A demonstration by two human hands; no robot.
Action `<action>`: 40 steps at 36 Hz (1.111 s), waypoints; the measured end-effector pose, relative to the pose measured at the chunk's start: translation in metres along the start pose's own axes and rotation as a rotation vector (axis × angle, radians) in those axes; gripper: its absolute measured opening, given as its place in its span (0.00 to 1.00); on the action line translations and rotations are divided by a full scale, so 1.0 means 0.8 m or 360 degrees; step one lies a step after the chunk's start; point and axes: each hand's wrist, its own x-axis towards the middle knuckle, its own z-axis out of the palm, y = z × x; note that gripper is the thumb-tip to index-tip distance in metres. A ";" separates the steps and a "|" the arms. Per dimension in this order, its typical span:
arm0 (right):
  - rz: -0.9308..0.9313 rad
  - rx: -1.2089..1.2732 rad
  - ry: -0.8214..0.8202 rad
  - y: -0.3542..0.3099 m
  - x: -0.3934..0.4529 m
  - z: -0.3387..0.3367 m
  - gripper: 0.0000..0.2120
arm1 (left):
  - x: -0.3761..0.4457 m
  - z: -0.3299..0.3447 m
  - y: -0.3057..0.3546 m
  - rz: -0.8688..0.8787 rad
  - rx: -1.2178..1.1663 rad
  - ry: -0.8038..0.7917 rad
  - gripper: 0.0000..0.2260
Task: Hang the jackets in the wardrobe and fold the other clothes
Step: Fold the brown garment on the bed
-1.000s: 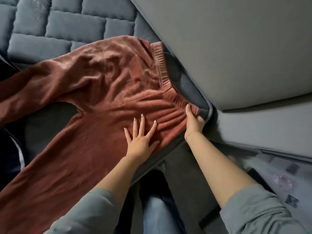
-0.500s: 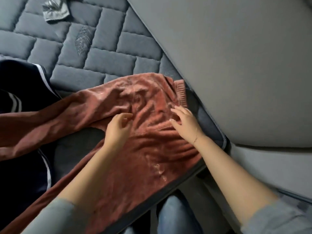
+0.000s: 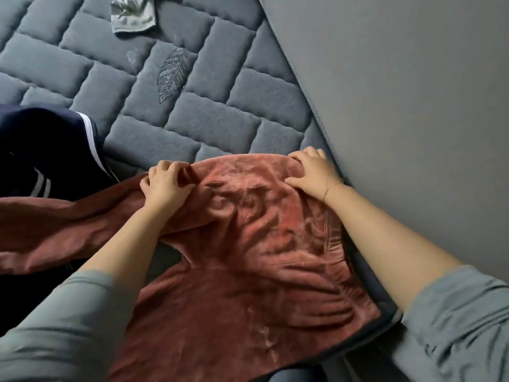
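A: Where's the garment?

B: Rust-red velour trousers [image 3: 248, 257] lie on the bed [image 3: 192, 78], at its right edge next to the grey wall [image 3: 399, 106]. The waist part is bunched and wrinkled at the near right corner. One leg runs off to the left, the other comes down toward the near edge.

A: Hands?

B: Both are on the far fold of the fabric. Left hand [image 3: 165, 183] has its fingers [image 3: 162, 168] curled, pinching the cloth at the left end of the fold. Right hand [image 3: 314, 172] has its fingers curled over the right end of the fold, gripping it, close to the bed's right edge. A thin bracelet [image 3: 329, 188] sits on that wrist. Grey sleeves [image 3: 462, 321] are pushed up both forearms.

A: Anything else on the bed?

B: Navy garment with white stripes [image 3: 46, 150] at the left edge, partly under the left trouser leg. Small crumpled grey cloth [image 3: 132, 15] at the far edge, well apart from the trousers. The bed cover is grey, quilted in blocks, with a stitched leaf motif [image 3: 170, 74] between the cloth and the trousers.
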 end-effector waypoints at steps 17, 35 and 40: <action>-0.0081 -0.0019 0.0588 0.015 -0.029 -0.001 0.09 | -0.048 -0.034 -0.029 0.0318 -0.0330 0.0344 0.11; 0.0096 0.0091 0.0998 0.052 -0.388 0.121 0.15 | -0.382 0.092 -0.126 0.0579 -0.0305 -0.0094 0.13; 0.0365 0.0120 0.0556 0.061 -0.410 0.164 0.12 | -0.413 0.158 -0.142 0.0445 0.0121 -0.0630 0.20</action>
